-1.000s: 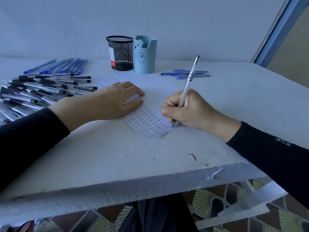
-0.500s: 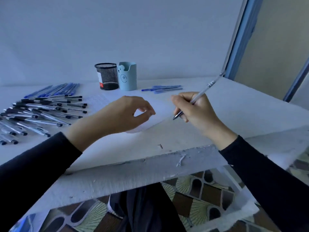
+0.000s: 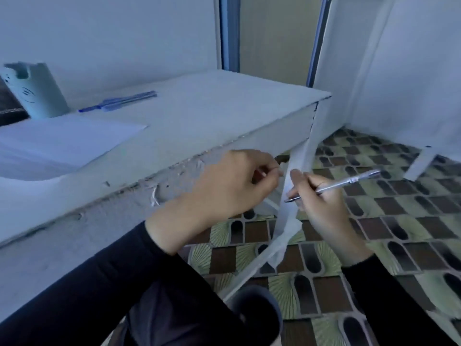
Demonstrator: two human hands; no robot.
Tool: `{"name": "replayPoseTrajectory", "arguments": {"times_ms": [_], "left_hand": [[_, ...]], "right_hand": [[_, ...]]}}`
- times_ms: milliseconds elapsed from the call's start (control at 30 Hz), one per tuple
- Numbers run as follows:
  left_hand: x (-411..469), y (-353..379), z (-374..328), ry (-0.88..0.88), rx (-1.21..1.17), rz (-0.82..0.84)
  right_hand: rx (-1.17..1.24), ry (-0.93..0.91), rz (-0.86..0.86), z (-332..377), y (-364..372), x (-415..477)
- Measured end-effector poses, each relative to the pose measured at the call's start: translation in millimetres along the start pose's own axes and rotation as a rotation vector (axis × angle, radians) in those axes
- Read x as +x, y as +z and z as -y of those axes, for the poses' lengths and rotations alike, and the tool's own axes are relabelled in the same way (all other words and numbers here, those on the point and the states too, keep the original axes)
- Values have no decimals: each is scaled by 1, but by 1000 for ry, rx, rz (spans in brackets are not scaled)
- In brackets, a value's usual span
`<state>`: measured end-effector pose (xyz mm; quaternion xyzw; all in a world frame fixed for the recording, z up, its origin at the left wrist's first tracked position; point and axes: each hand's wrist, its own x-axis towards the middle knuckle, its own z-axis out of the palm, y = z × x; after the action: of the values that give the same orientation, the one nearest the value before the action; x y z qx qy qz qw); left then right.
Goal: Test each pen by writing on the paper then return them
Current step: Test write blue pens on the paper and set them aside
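Note:
My right hand [image 3: 321, 203] grips a silver pen [image 3: 349, 182] below and in front of the table's front edge, with the tip pointing left toward my left hand. My left hand [image 3: 229, 188] hovers beside that tip with its fingers curled and thumb against forefinger; I see nothing in it. The white paper [image 3: 62, 141] lies on the table [image 3: 199, 116] at the left, with neither hand on it. A light blue pen holder [image 3: 37, 93] stands behind the paper, and the edge of a black mesh cup [image 3: 10, 106] shows at the frame's left border. The big pile of pens is out of view.
A few blue pens [image 3: 119, 102] lie on the table behind the paper. A white table leg and brace [image 3: 301, 156] run down just behind my hands. Patterned floor tiles [image 3: 374, 245] spread to the right, a wall and doorway beyond. My dark trouser knee is below.
Both hands left the paper and came down in front of the table edge. The pen swung from upright to lying sideways. My view turned right, so the pen pile dropped out of frame.

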<state>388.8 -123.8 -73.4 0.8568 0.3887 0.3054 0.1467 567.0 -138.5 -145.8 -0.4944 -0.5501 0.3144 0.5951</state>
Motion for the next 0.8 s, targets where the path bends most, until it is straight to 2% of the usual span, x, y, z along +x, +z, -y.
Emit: {"name": "replayPoseTrajectory", "arguments": {"times_ms": [167,433,633,700,800], "left_hand": [[10,84,33,-96,-115,168],[6,205,99,-269,-68,515],[-7,259,142,-270,12,719],[-12,273,156,-336,-37,733],[-19,290,170,-419,-117,716]], "right_hand": [[36,202,-122,-74,-17,-43],[107,466,-203,-184,-10,-92],[-39,709,-280,-251,21,-127],[-126,792,-266,-275,32,-136],[-217,877,-132,-312,45,-152]]}}
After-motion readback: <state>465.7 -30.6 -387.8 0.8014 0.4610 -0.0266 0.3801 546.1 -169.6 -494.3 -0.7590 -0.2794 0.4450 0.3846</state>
